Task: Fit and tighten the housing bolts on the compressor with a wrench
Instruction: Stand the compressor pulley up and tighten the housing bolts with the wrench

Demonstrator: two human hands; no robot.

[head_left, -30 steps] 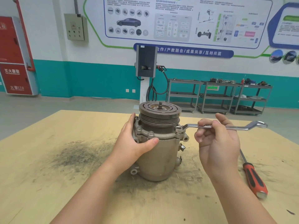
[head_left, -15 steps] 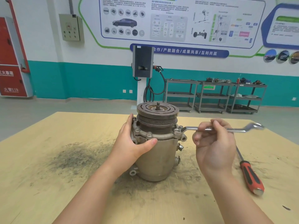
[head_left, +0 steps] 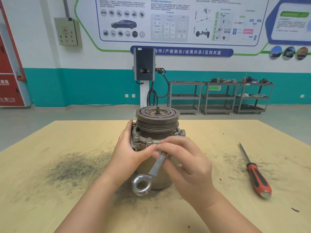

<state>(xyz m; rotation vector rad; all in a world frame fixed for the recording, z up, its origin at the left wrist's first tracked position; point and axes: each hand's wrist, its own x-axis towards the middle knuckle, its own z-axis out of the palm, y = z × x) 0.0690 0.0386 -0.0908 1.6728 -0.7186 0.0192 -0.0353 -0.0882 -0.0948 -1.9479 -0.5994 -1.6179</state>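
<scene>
Compressor (head_left: 155, 158) upright, mid tabletop (head_left: 50, 190). My left hand (head_left: 131, 153) grips its flange at 9 o'clock. Right hand (head_left: 183, 163) clamps the wrench (head_left: 151, 172), ring end toward 6. Bolts (head_left: 149, 140) look seated round the flange; tightness unclear, likely partway through. Screwdriver (head_left: 255, 175) idle at 3.

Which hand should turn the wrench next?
The right hand, most likely. It already grips the wrench, whose far end sits at a front bolt on the compressor. The left hand is wrapped round the housing, holding it steady, so it is busy.
</scene>
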